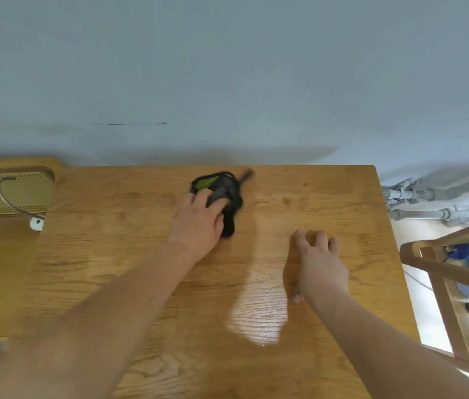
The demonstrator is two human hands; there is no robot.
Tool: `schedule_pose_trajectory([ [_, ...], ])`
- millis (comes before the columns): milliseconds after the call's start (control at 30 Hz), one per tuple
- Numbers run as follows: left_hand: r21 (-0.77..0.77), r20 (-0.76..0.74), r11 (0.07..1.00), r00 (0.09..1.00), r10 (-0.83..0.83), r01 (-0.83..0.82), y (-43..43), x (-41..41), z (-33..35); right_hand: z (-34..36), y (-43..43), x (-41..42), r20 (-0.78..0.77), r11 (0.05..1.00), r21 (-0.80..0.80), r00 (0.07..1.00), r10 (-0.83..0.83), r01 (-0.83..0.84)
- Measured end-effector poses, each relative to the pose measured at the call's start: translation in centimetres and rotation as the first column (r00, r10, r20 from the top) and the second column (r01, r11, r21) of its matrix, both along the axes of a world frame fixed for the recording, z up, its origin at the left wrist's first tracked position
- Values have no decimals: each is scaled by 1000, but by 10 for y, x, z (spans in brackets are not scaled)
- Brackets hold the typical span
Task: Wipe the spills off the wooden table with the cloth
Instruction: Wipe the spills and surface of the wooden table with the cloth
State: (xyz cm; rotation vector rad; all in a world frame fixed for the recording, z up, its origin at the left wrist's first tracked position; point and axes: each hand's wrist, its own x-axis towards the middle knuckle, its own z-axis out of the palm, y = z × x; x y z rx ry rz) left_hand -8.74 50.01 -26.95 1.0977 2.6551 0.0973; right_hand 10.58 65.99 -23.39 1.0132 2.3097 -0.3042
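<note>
Wooden table (112, 254), oak-toned with a visible grain, fills the lower half of the head view and butts against a pale grey wall (227, 67) at 12 o'clock. We see a bright sheen patch (259, 312) near the table's centre, toward 5 o'clock of the left hand — wet film or window glare, we cannot tell which. A few small brown spots (286, 200) sit at 3 o'clock of the cloth.

We note the cloth (229, 197) — dark, bunched, with a yellow-green fold showing at its far-left edge — lying on the table close to the far edge, slightly left of the table's midline. Its outline is blurred. Our left hand (198, 223) lies palm-down on the cloth's near-left part, fingers (216, 201) curled over and into the fabric, pressing it against the wood; thumb not visible.

Our right hand (321, 269) sits at roughly 4 o'clock from the cloth, well apart from it. Fingers are loosely spread with tips on or just above the wood, thumb hanging toward 6 o'clock, nothing held.

At 9 o'clock, beside the table, stands a chair (11, 194) with a woven cane back, a grey cable (5, 197) looped across it. At 3 o'clock a wooden shelf unit (443, 272) holds blue and teal items, too blurred to name. Grey pipes (429, 203) run along the wall base at 2 o'clock.
</note>
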Motion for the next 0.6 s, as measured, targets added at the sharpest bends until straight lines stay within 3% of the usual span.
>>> schedule_pose_trajectory([
  [67, 43, -10, 976, 977, 214, -214, 11, 19, -5, -1, 0, 0, -10, 1000, 0, 1000, -9, 9],
  [100, 67, -6, 975, 977, 213, -212, 18, 33, -8, -1, 1, 1, -16, 1000, -1, 1000, -8, 8],
  [133, 97, 8, 984, 989, 149, -149, 24, 48, -9, -1, 1, 2, -19, 1000, -4, 1000, -6, 6],
  [200, 143, 30, 981, 991, -134, 128, 24, 68, -11, 0, 2, 4, -20, 1000, -16, 1000, 1, -2],
  [267, 149, 84, 899, 901, -426, 411, 20, 55, -9, 0, 2, 4, -22, 1000, -17, 1000, 10, -10],
  [333, 101, 78, 869, 867, -493, 485, 22, 26, -9, -1, 4, 3, -22, 1000, -14, 1000, 14, -14],
  [367, 78, 64, 916, 915, -398, 393, 26, 16, -9, -1, 5, 2, -20, 1000, -16, 1000, 19, -20],
  [433, 83, 59, 996, 998, -25, 20, 37, 16, -7, -1, 6, 2, -7, 999, -21, 999, 32, -32],
  [500, 106, 57, 974, 979, 194, -200, 52, 46, -8, -2, 6, 3, -1, 999, -12, 999, 48, -48],
  [533, 117, 83, 971, 976, 201, -210, 57, 67, -10, -2, 7, 5, -7, 998, -10, 998, 59, -59],
  [600, 185, 112, 982, 993, 26, -46, 56, 99, -13, 1, 11, 12, -23, 995, -32, 995, 93, -94],
])
